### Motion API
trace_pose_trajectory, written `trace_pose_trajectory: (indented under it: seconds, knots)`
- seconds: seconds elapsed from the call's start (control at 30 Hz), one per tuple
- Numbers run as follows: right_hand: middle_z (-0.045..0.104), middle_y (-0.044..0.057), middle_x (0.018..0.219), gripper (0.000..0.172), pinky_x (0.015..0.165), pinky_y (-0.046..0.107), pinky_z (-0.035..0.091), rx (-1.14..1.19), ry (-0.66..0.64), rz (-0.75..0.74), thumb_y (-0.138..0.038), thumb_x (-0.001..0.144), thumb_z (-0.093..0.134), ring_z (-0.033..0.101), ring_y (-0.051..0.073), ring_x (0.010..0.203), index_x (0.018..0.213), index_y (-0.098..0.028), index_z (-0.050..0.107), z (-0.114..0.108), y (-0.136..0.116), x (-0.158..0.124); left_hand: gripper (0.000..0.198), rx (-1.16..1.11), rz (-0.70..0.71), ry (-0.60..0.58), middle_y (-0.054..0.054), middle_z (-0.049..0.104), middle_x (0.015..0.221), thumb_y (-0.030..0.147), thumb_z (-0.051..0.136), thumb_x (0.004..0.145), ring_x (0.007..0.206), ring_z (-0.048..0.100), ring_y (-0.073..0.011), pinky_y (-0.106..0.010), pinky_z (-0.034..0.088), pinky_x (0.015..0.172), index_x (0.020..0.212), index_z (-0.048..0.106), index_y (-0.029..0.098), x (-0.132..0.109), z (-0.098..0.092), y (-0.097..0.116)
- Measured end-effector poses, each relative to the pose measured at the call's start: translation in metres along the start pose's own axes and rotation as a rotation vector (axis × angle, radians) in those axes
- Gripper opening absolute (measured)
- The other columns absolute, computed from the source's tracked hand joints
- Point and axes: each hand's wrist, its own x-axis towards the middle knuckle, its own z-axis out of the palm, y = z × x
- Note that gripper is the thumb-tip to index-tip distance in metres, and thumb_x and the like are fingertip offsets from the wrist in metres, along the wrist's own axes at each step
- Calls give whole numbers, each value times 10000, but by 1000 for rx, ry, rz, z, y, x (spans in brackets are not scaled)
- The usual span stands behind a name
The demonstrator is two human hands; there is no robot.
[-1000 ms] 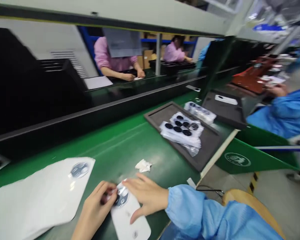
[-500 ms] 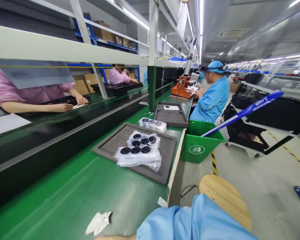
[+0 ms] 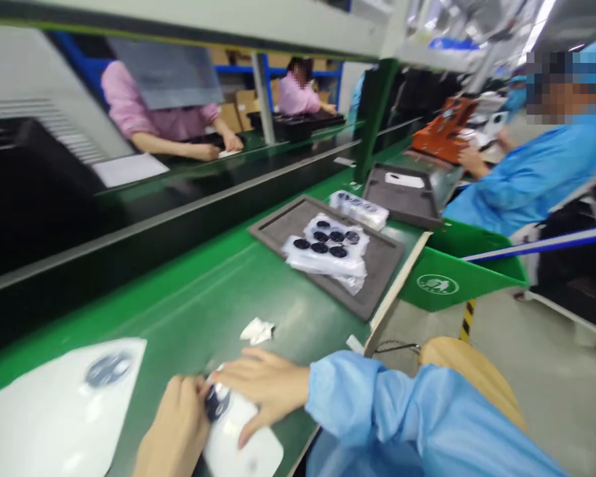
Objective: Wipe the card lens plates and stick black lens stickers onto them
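A white panel with rounded corners, which looks like a phone back cover (image 3: 253,440), is under my hands near the table's front edge. A dark round disc (image 3: 217,401) sits at its upper left end. My left hand (image 3: 176,424) is closed at that end beside the disc; its fingertips are hidden, so what they pinch does not show. My right hand (image 3: 265,384) lies across the cover with fingers stretched toward the disc and the thumb apart on the white face. Farther left is a larger glossy white sheet (image 3: 44,411) with a grey-blue round disc.
A crumpled white paper (image 3: 257,330) lies beyond my right hand. Behind it, a grey tray (image 3: 278,222) bears bagged black discs (image 3: 328,248). A second tray (image 3: 402,202), a green bin (image 3: 467,275) and a wooden stool (image 3: 469,374) are to the right. Co-workers sit nearby.
The view has swung left and down. Both my hands, the white cover and the glossy sheet have come into sight; earlier mainly my right sleeve showed.
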Motion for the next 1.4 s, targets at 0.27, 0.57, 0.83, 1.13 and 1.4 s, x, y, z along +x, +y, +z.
trace_pose_trajectory:
  seconds: [0.27, 0.57, 0.83, 1.13, 1.4]
  knots:
    - [302, 125, 1497, 924, 1164, 387, 56, -8, -65, 16, -571, 788, 586, 203, 203, 1403, 1467, -109, 162, -2, 3, 2, 176, -142, -134, -2, 2, 550, 803, 344, 468, 913, 676, 562, -138, -268, 472, 650, 988, 571, 222, -5, -8, 6]
    - [270, 108, 1514, 999, 1166, 454, 106, -20, -78, 6, -556, 759, 635, 203, 224, 1408, 1490, -181, 68, 4, 6, 4, 138, -265, -182, 65, -13, 597, 823, 261, 535, 886, 685, 571, -120, -243, 472, 618, 930, 659, 219, -3, -13, 9]
    - [290, 86, 1508, 1019, 1168, 459, 130, -25, -70, 13, -548, 751, 648, 219, 225, 1405, 1494, -224, 30, 3, 5, 5, 151, -275, -196, 85, -20, 618, 824, 248, 549, 879, 708, 581, -127, -254, 482, 618, 884, 698, 218, -6, -14, 10]
    - [288, 82, 1510, 1012, 1171, 443, 119, -35, -76, 25, -548, 758, 644, 216, 221, 1406, 1494, -215, 35, 2, 4, 5, 128, -137, -196, 25, 2, 551, 805, 220, 480, 920, 717, 544, -120, -268, 457, 635, 840, 549, 149, -2, -12, 13]
    - [309, 103, 1497, 1012, 1170, 446, 130, -45, -61, 34, -537, 766, 638, 233, 217, 1399, 1493, -196, 22, 2, 1, 5, 133, 62, -161, -5, -16, 519, 863, 182, 402, 945, 773, 529, -136, -260, 437, 615, 868, 506, 149, -6, -12, 21]
